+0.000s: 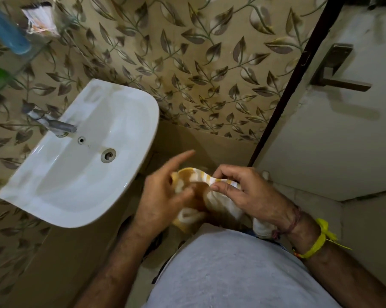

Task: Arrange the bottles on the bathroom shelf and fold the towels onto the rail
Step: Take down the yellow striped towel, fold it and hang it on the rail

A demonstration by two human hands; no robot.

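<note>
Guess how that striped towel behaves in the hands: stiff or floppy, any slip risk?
Probably floppy: the striped towel bunches and sags between the left hand and right hand. Likely light, since the right hand's fingertips alone pinch its edge. Slipping seems unlikely on what looks like soft cloth, though loose ends hang low.

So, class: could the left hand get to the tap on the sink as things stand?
Probably yes: the left hand sits beside the sink, nothing blocks the tap, but it would first have to let go of the towel.

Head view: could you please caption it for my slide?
Both hands hold a striped towel beside the white sink.
</note>
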